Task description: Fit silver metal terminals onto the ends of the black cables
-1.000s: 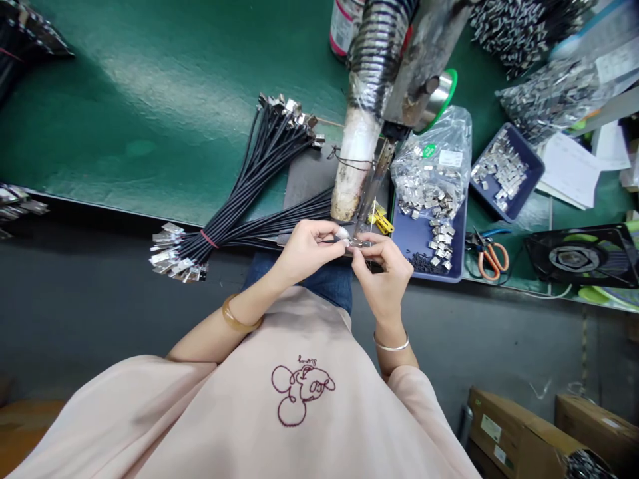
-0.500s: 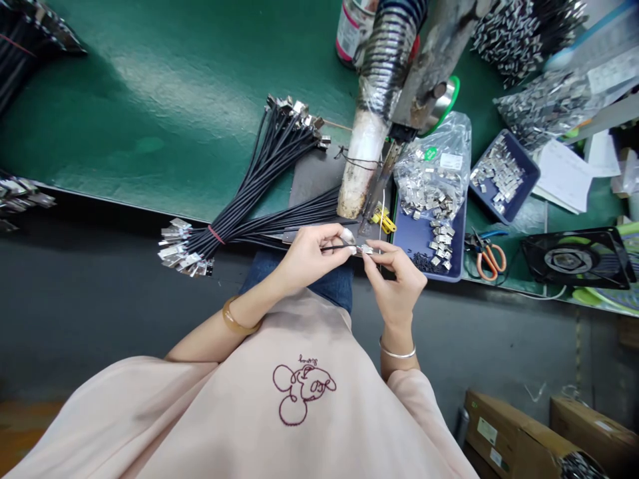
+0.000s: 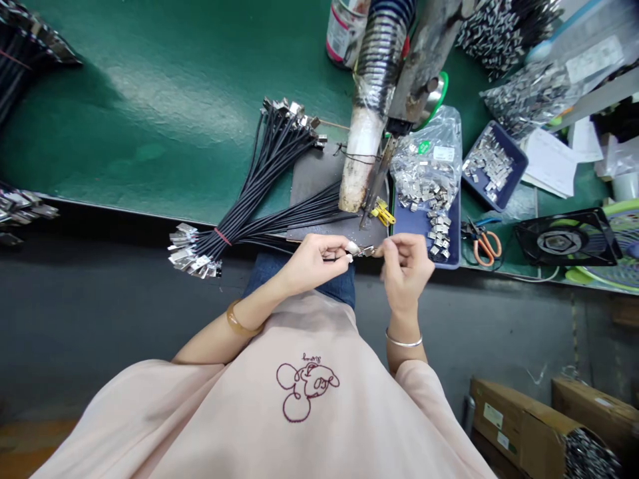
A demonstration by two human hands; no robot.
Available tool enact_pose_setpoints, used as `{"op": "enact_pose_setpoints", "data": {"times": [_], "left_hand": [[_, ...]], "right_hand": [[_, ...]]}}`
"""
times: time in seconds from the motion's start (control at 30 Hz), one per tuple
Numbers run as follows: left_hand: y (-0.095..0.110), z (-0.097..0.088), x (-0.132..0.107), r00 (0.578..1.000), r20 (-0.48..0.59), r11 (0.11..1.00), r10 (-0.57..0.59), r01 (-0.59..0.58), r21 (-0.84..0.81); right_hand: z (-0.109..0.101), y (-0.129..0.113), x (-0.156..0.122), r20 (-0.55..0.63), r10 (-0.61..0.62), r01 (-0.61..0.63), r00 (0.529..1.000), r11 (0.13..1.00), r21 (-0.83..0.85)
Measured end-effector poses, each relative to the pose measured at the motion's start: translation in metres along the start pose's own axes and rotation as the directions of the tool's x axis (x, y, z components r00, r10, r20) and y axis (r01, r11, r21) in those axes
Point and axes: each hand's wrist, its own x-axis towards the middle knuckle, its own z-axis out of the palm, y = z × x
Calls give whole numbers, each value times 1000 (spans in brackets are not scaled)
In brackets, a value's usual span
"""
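My left hand point(image 3: 319, 261) pinches a black cable close to its end, with white coverings on the thumb and fingertip. From that pinch a small silvery metal connector point(image 3: 368, 251) sticks out to the right. My right hand point(image 3: 407, 266) is closed, its fingertips right beside the connector's far end; whether they touch it or hold something small, I cannot tell. A bundle of black cables point(image 3: 244, 199) with metal connectors, tied by a red band, lies to the left across the table edge. More cables fan over a grey plate point(image 3: 314, 169).
A taped duct nozzle point(image 3: 357, 166) and metal arm hang just beyond my hands. Right of them are a blue tray point(image 3: 454, 233) of metal shells, a smaller blue bin point(image 3: 522, 163), orange-handled pliers point(image 3: 486, 246) and a black fan point(image 3: 566, 241). Cardboard boxes point(image 3: 529, 426) stand on the floor.
My right hand has drawn slightly right, off the connector's body, with its fingers more curled. My left hand still pinches the cable. The whole view has shifted a little.
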Motion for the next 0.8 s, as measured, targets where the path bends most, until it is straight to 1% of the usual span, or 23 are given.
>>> {"op": "enact_pose_setpoints", "data": {"times": [0.03, 0.07, 0.1, 0.13, 0.2, 0.3, 0.37, 0.47, 0.53, 0.6, 0.67, 0.7, 0.73, 0.77, 0.8], "left_hand": [[-1, 2, 0, 1000, -11, 1000, -19, 18, -19], [-1, 4, 1, 999, -21, 999, -35, 35, -28], [-1, 5, 1, 998, -30, 999, -46, 45, -29], [-1, 6, 2, 998, -40, 999, -46, 45, -24], [-3, 7, 3, 997, -70, 1000, -19, 19, -3], [-6, 7, 4, 992, -126, 999, 16, -12, 34], [-8, 7, 3, 991, -136, 998, 20, -12, 56], [-8, 7, 2, 995, -98, 996, 32, -23, 90], [-7, 7, 1, 997, -74, 993, 31, -22, 112], [-5, 6, 0, 998, -52, 993, 19, -13, 118], [-3, 4, 0, 999, -35, 995, 5, -2, 102], [-3, 3, 0, 999, -32, 996, 0, 3, 92], [-3, 2, 0, 999, -36, 996, -3, 6, 86], [-4, 2, 0, 999, -47, 996, -2, 6, 86], [-4, 2, 0, 998, -62, 995, 2, 4, 96]], "right_hand": [[-3, -2, -4, -77, -54, 49, 996, 997, -67], [-5, -5, -7, -121, -99, 83, 988, 988, -129], [-8, -7, -10, -127, -129, 104, 983, 977, -185], [-9, -10, -12, -105, -144, 116, 984, 965, -234], [-10, -13, -15, -18, -160, 147, 987, 940, -307], [-5, -12, -15, 90, -207, 226, 974, 906, -359], [1, -7, -14, 125, -260, 289, 957, 879, -379], [10, 1, -11, 137, -316, 344, 939, 849, -402], [14, 3, -10, 137, -291, 321, 947, 866, -384], [12, 4, -10, 171, -215, 259, 962, 916, -307], [4, 4, -9, 225, -127, 173, 966, 965, -197], [-3, 5, -8, 224, -85, 122, 971, 980, -154], [-11, 7, -5, 189, -45, 71, 981, 989, -130], [-22, 9, -1, 126, -9, 26, 992, 991, -129], [-33, 13, 4, 40, 26, -20, 999, 988, -152]]}}
